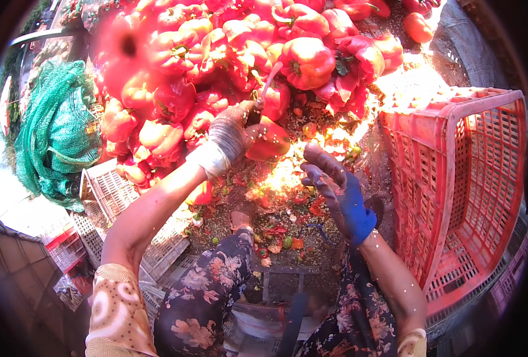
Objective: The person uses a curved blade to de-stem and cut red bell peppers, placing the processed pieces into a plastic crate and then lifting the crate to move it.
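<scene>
My left hand (233,131), in a stained grey work glove with a white cuff, reaches to the front of a heap of red bell peppers (306,62). Its fingers close around a slim curved object (270,80), dark at the grip and pinkish above; whether this is a tool or a stem I cannot tell. Just under those fingertips is a red bell pepper (270,143). My right hand (335,194), in a wet dark-palmed glove with a blue cuff, hovers over the seed-strewn floor. Its fingers are bent and apart, holding nothing.
A red plastic crate (453,134) lies on its side at my right. Green mesh sacking (59,129) is bunched at the left, above pale plastic crates (112,187). Seeds and pepper scraps (286,223) litter the floor between my legs. Strong sunlight washes out patches.
</scene>
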`<action>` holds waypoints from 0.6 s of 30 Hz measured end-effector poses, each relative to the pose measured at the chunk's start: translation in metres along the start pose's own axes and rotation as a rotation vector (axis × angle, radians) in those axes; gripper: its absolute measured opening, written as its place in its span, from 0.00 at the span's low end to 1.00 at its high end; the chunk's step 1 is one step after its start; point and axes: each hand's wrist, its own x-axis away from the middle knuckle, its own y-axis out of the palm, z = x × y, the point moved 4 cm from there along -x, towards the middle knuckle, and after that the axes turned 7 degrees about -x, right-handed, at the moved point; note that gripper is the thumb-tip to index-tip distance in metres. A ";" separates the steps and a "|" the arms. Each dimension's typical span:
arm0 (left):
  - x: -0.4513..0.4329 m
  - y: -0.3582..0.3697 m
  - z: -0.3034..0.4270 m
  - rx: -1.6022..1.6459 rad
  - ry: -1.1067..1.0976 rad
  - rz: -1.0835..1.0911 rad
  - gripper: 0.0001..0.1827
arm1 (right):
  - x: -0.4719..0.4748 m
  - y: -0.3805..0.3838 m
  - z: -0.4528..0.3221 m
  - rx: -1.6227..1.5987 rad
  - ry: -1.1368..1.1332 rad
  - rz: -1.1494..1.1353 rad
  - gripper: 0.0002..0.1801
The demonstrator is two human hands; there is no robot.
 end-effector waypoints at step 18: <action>-0.012 -0.009 -0.030 0.897 -0.155 0.222 0.35 | -0.016 -0.017 -0.025 -0.061 -0.198 0.105 0.11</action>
